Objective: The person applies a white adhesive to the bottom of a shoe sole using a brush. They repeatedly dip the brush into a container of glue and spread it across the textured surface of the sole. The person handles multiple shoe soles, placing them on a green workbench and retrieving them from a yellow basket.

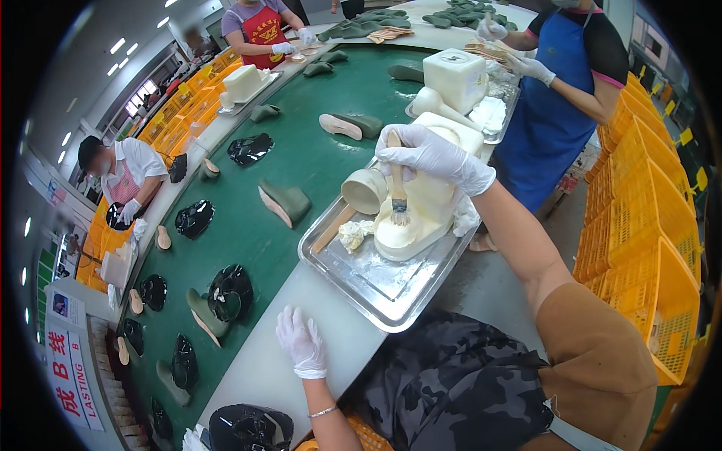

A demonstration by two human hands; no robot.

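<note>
My right hand (430, 156), in a white glove, is closed around the wooden handle of a flat brush (395, 180). The brush's bristles point down into the open front of a cream plastic glue container (412, 242), which lies on a metal tray (391, 312). Beside the container sit a cream plastic cup (365, 191), a wooden stick (333, 228) and a crumpled whitish lump (355, 234). Gloved too, my left hand (301, 342) rests on the white table edge (259, 361) with its fingers apart, holding nothing. A glossy black shoe upper (248, 430) lies just below it.
A green conveyor belt (248, 180) carries green shoe lasts (286, 201) with pale insoles and several black uppers (194, 219). A person in a blue apron (545, 143) stands close on the right, before yellow crates (639, 263). Another metal tray (508, 113) holds a second container (455, 79).
</note>
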